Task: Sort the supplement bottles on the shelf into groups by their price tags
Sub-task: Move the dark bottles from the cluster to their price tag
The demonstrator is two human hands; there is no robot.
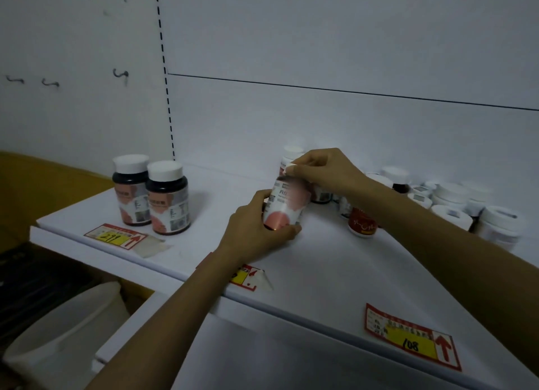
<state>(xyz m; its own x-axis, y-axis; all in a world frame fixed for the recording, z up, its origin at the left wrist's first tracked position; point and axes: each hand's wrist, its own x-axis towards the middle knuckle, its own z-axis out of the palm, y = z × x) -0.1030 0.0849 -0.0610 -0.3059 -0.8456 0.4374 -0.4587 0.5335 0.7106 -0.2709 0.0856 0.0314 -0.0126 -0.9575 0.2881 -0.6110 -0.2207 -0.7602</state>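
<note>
Both hands held one supplement bottle (284, 207) just above the white shelf (335, 261), near its middle. The left hand (256, 224) was wrapped around the bottle's lower part, fingers closed on its pink-and-white label, while the right hand (320, 169) gripped its top from above, fingertips pinched around the white cap (288, 168). The bottle leaned slightly. Well to the left of the held bottle, two dark bottles with white caps (151, 194) stood upright, touching each other, and on the shelf edge just in front of them lay a price tag reading 299 (115, 236). To the right of the held bottle, behind the right forearm, a cluster of white-capped bottles (455, 203) stood crowded together, with a small red bottle (363, 222) at its near side. Another tag (248, 276) showed partly under the left wrist, and a tag marked 108 (411, 335) lay farther right along the shelf edge.
</note>
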